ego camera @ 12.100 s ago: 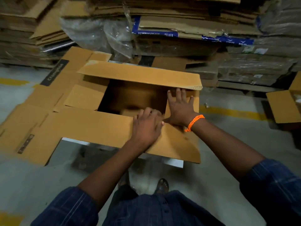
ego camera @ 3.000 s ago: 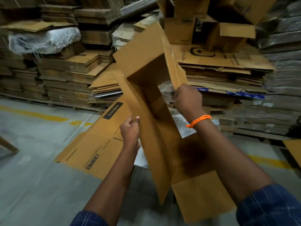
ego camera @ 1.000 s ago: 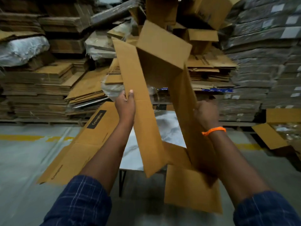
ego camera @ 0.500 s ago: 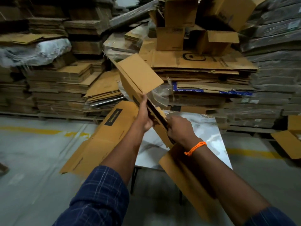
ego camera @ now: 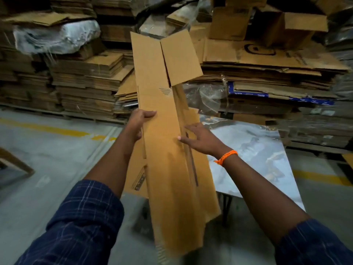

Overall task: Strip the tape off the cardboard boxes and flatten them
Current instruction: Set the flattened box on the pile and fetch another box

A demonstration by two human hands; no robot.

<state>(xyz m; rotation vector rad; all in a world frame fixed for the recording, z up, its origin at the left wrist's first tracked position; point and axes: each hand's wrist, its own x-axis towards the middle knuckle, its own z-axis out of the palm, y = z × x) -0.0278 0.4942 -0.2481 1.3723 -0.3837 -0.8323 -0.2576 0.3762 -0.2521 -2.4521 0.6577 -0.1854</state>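
Cardboard box [ego camera: 168,150], collapsed almost flat, hangs in the air at the middle of the view. Its long axis runs from 12 to 6 o'clock. One top flap [ego camera: 181,58] leans off toward 1 o'clock, and a dark gap along the right fold suggests the panels are not fully closed on each other. No tape shows on the visible faces.

The left hand [ego camera: 140,122] grasps the box's edge at 9 o'clock, thumb over the front and fingers behind. The right hand [ego camera: 200,139] lies spread and unclenched on the front face at 3 o'clock, pressing rather than holding.

Since only one hand truly holds it, the long sheet could pivot about that grasp and slide down, or spring open along the gap if the flat hand lifts.

At 4 o'clock the table [ego camera: 257,150] edge could snag the lower end. At 1 o'clock the loose flap could catch the plastic wrap [ego camera: 206,96] and drag it off the cardboard stacks [ego camera: 86,77] behind.
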